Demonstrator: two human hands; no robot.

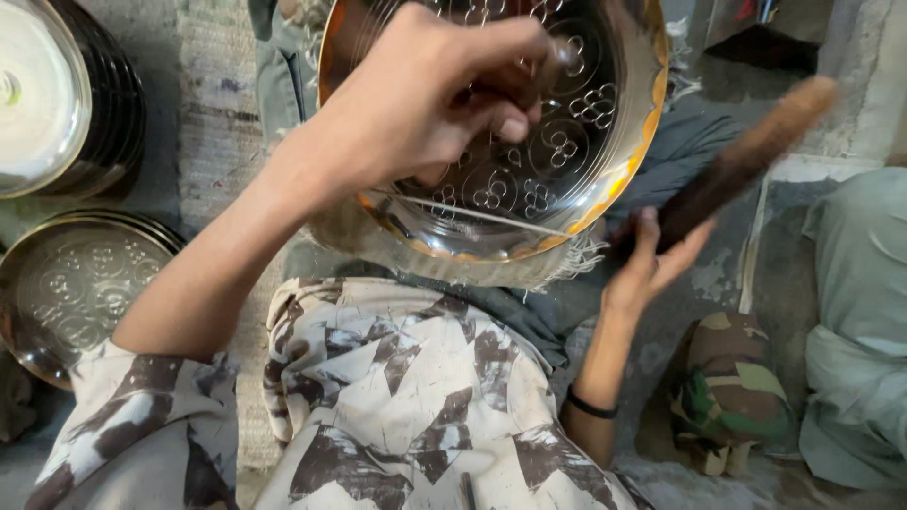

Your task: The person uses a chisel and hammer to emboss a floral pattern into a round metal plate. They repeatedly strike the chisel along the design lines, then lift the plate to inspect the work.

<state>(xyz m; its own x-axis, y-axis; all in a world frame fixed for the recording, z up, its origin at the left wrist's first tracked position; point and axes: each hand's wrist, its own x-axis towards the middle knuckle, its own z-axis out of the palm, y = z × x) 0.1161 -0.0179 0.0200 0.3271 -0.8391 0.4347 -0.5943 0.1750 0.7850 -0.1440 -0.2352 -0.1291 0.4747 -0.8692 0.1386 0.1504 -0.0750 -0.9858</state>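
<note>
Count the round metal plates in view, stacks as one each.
3. An engraved plate sits under the left hand; a shiny stack lies at top left; an engraved stack lies at lower left. Plates within the stacks cannot be counted.

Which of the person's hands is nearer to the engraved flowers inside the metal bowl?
Left. The left hand is over the metal bowl, holding a small tool against its engraved flowers. The right hand is outside the rim, holding a dark stick.

Soft daylight, plate (pixel 529 142) glare, motion blur
</note>
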